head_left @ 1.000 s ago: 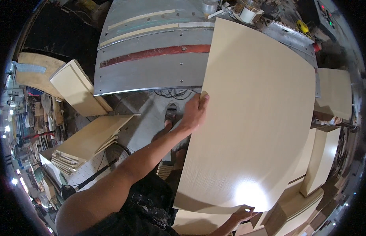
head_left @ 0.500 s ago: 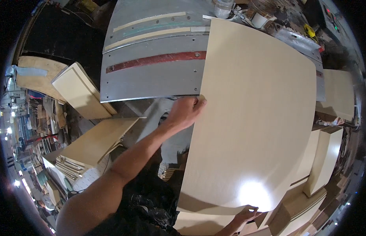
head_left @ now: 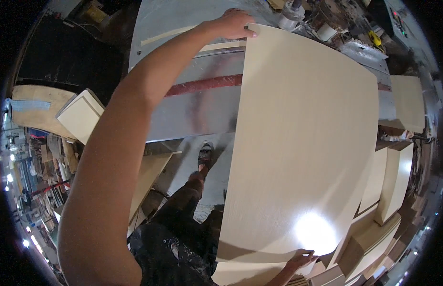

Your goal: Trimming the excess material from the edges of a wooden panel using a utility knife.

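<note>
A large pale wooden panel lies across the grey metal table and juts out over its near edge. My left arm is stretched far forward. At the panel's far left corner my left hand is closed on the edge, its thumb on the top face and its other fingers partly hidden. Down at the near edge, toward the right corner, my right hand pinches the same panel, with the fingers beneath out of sight. A bright glare shows on the surface close to that hand.
A red strip runs along the table. A clear jar and a yellow tool stand at the back right. Pale wooden boards are stacked at the right, and more panels lean at the left. My foot is on the floor below.
My left hand has moved forward along the panel's left edge, from its middle to the far corner. My right hand keeps its hold at the near edge. The panel has barely shifted in view.
</note>
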The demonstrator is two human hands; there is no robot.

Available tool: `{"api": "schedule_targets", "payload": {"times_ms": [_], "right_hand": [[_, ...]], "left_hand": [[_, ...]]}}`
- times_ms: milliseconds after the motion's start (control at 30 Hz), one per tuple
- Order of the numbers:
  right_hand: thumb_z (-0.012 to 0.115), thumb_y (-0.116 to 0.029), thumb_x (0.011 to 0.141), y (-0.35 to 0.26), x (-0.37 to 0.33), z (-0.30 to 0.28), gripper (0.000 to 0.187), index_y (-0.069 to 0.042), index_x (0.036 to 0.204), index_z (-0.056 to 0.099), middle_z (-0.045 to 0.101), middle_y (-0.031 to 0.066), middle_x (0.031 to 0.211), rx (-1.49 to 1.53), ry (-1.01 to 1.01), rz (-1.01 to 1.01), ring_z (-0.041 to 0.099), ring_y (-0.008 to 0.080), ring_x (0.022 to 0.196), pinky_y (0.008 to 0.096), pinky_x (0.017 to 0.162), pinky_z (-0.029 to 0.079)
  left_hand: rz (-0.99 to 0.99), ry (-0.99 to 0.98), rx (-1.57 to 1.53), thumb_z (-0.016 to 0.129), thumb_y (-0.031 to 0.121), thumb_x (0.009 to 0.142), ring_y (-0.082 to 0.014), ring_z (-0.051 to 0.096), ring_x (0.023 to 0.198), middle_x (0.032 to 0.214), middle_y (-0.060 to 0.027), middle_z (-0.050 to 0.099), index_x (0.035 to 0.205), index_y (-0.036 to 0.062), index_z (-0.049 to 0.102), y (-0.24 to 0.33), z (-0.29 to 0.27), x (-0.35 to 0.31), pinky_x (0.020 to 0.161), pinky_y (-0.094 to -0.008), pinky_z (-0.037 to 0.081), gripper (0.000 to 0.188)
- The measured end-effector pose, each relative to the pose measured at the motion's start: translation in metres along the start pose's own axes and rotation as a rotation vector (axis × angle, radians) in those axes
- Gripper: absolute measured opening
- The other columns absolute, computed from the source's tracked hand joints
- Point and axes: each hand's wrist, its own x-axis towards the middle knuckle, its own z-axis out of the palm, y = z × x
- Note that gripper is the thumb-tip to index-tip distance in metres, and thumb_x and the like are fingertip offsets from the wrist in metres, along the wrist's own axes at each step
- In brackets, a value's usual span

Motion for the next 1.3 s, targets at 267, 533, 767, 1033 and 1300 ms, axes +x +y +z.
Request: {"api": "schedule_targets", "payload": {"times_ms": [267, 533, 767, 1033, 1300], "right_hand": [[0.041, -0.019, 0.091, 0.032, -0.025, -0.028, 0.056, -0.005, 0.141, 0.019, 0.031, 0.0196, 0.137, 0.043, -0.082, 0.063, 0.038, 0.0322, 0.122, 0.0427, 0.099, 0.034], [0.04, -0.02, 0.092, 0.042, -0.041, -0.031, 0.06, -0.006, 0.143, 0.012, 0.025, 0.0188, 0.142, -0.065, -0.033, 0.079, 0.033, 0.0315, 0.126, 0.0434, 0.104, 0.029], [0.044, -0.028, 0.091, 0.012, -0.083, -0.01, 0.064, -0.004, 0.142, 0.014, 0.022, 0.0201, 0.142, 0.029, 0.011, 0.124, 0.034, 0.0324, 0.125, 0.0458, 0.101, 0.037], [0.045, -0.024, 0.09, 0.032, -0.084, -0.033, 0.063, -0.002, 0.141, 0.016, 0.025, 0.0224, 0.14, -0.151, -0.093, -0.001, 0.034, 0.0343, 0.125, 0.0476, 0.101, 0.035], [0.037, -0.017, 0.093, 0.014, -0.122, -0.017, 0.057, -0.001, 0.142, 0.012, 0.023, 0.0201, 0.142, 0.156, -0.146, 0.11, 0.034, 0.0318, 0.125, 0.0414, 0.103, 0.032]], "left_hand": [[0.034, -0.005, 0.155, 0.056, 0.049, 0.08, -0.0322, 0.046, 0.11, 0.105, -0.0168, 0.053, 0.109, 0.0033, 0.058, -0.015, -0.02, -0.022, 0.1, -0.0432, 0.031, 0.054], [-0.041, -0.048, 0.029, 0.058, 0.052, 0.078, -0.0357, 0.044, 0.113, 0.111, -0.0213, 0.051, 0.109, -0.002, 0.055, -0.001, -0.011, -0.002, 0.097, -0.0435, 0.035, 0.063], [-0.053, -0.195, 0.094, 0.057, 0.054, 0.077, -0.0356, 0.044, 0.115, 0.119, -0.0226, 0.048, 0.114, -0.0025, 0.051, 0.011, -0.008, 0.017, 0.097, -0.0435, 0.036, 0.068], [-0.102, -0.088, -0.005, 0.062, 0.046, 0.076, -0.0374, 0.049, 0.107, 0.11, -0.0234, 0.055, 0.105, -0.0038, 0.058, 0.002, -0.018, -0.017, 0.094, -0.0426, 0.039, 0.058], [-0.158, -0.083, 0.115, 0.058, 0.043, 0.079, -0.0397, 0.047, 0.111, 0.117, -0.0275, 0.05, 0.113, -0.0032, 0.054, -0.014, -0.021, -0.045, 0.095, -0.0437, 0.038, 0.058]]}}
